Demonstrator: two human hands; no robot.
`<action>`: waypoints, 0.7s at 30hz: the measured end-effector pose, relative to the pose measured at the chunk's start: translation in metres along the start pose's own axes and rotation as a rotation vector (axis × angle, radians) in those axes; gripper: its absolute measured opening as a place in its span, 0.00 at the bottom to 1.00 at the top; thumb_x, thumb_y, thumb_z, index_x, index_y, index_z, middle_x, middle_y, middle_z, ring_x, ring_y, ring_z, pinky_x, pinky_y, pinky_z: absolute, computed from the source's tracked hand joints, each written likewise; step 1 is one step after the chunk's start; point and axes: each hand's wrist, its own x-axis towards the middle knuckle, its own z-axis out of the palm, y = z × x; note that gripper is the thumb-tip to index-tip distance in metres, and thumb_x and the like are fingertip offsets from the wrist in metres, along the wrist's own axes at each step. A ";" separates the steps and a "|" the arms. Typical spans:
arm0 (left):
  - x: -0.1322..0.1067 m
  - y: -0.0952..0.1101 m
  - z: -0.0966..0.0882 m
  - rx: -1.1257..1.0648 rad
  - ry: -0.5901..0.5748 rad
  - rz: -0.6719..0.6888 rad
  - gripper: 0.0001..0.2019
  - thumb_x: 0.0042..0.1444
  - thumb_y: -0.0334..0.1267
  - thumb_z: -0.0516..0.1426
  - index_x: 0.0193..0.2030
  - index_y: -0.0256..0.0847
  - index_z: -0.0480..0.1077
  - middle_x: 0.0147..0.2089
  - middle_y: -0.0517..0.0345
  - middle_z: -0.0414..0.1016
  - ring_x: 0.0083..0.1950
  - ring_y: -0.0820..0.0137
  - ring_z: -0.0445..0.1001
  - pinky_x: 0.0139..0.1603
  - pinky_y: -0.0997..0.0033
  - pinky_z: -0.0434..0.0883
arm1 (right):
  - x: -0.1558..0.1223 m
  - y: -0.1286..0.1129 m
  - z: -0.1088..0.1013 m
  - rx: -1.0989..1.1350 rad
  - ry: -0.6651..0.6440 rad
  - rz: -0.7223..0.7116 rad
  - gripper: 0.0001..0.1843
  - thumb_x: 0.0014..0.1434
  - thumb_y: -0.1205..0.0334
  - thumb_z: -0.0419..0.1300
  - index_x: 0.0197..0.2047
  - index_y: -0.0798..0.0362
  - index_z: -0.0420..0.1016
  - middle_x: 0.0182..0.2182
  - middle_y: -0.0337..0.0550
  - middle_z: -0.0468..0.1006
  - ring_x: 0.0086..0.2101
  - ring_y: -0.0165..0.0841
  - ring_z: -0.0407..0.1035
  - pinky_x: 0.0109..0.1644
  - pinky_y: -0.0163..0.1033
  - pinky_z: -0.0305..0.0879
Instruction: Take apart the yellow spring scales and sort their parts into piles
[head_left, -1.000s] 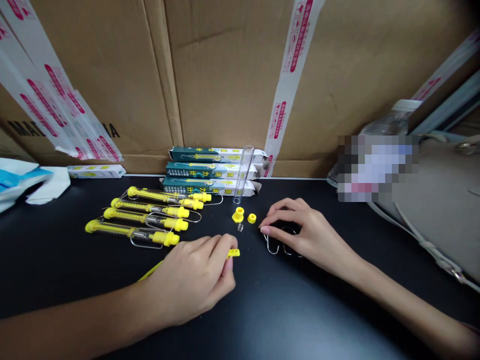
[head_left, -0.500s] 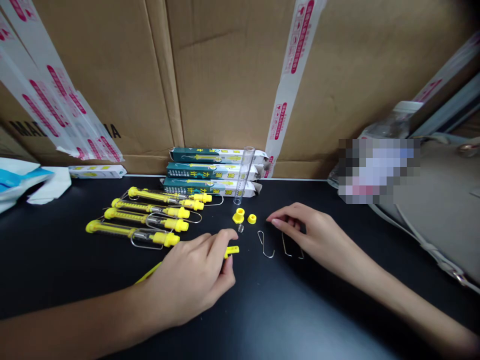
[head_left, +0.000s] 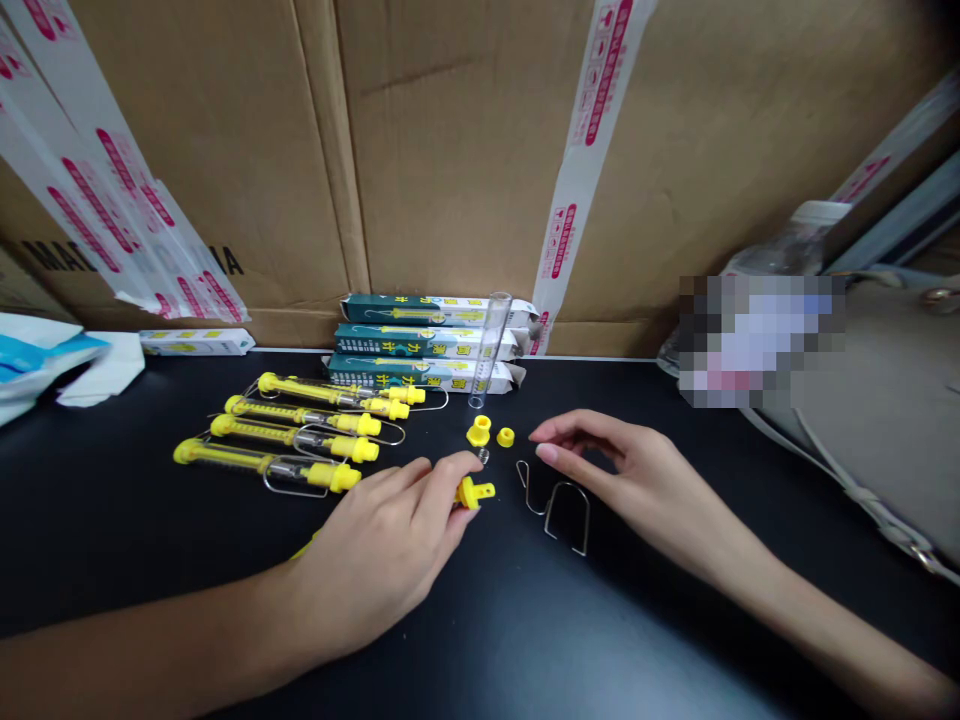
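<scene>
My left hand (head_left: pixel 394 535) is closed around a yellow plastic spring-scale rod (head_left: pixel 476 492); its flanged end with a holed tab sticks out past the fingertips, and the middle is hidden by the hand. My right hand (head_left: pixel 611 455) hovers at the right, thumb and forefinger slightly apart, with nothing between them. Below it lie a U-shaped wire handle (head_left: pixel 568 515) and a bent wire hook (head_left: pixel 527 490). Between the hands are a yellow collar (head_left: pixel 478 431), a small yellow ring (head_left: pixel 505 437) and a small spring (head_left: pixel 484 456). Behind them a clear tube (head_left: pixel 491 350) stands upright.
Several assembled yellow spring scales (head_left: pixel 292 437) lie at the left. Printed boxes (head_left: pixel 420 375) are stacked behind, against a large cardboard box (head_left: pixel 450 170). A plastic bottle (head_left: pixel 802 245) and a grey bag (head_left: pixel 885 400) stand at the right, white-blue packaging (head_left: pixel 45 360) at far left.
The rod in my left hand has shifted rightward, showing its flange. The U-shaped wire now lies lower and left, apart from my right hand. My right thumb and forefinger have parted slightly.
</scene>
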 end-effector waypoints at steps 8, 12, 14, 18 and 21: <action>-0.005 0.001 0.002 -0.140 -0.029 0.047 0.11 0.69 0.32 0.44 0.55 0.38 0.59 0.46 0.49 0.76 0.47 0.63 0.78 0.44 0.66 0.78 | -0.031 -0.027 0.043 0.146 -0.086 -0.185 0.16 0.57 0.55 0.68 0.47 0.47 0.76 0.40 0.38 0.82 0.38 0.33 0.76 0.44 0.36 0.73; -0.002 0.002 0.002 -0.128 0.002 0.071 0.08 0.70 0.32 0.44 0.51 0.37 0.60 0.45 0.50 0.76 0.46 0.64 0.79 0.42 0.66 0.78 | -0.033 -0.027 0.044 0.071 -0.045 -0.242 0.07 0.61 0.61 0.65 0.44 0.47 0.78 0.35 0.35 0.82 0.33 0.30 0.76 0.41 0.34 0.71; -0.002 0.002 0.003 -0.157 0.005 0.063 0.07 0.70 0.32 0.43 0.50 0.38 0.59 0.46 0.52 0.76 0.45 0.65 0.79 0.44 0.66 0.78 | -0.031 -0.028 0.042 0.105 -0.047 -0.221 0.06 0.61 0.60 0.65 0.43 0.47 0.78 0.35 0.35 0.82 0.32 0.29 0.76 0.40 0.34 0.71; -0.004 0.000 0.003 -0.207 -0.010 -0.067 0.09 0.72 0.38 0.43 0.53 0.40 0.58 0.46 0.54 0.75 0.43 0.67 0.79 0.41 0.67 0.77 | -0.021 -0.025 0.030 0.425 -0.076 0.024 0.12 0.57 0.53 0.67 0.41 0.51 0.78 0.33 0.40 0.82 0.33 0.33 0.77 0.40 0.36 0.75; -0.003 -0.001 0.003 -0.180 -0.078 -0.056 0.09 0.72 0.38 0.43 0.50 0.41 0.60 0.43 0.57 0.74 0.43 0.67 0.77 0.42 0.65 0.75 | -0.005 -0.012 0.015 0.547 0.056 0.134 0.19 0.52 0.50 0.70 0.43 0.53 0.78 0.36 0.44 0.83 0.37 0.36 0.78 0.46 0.41 0.75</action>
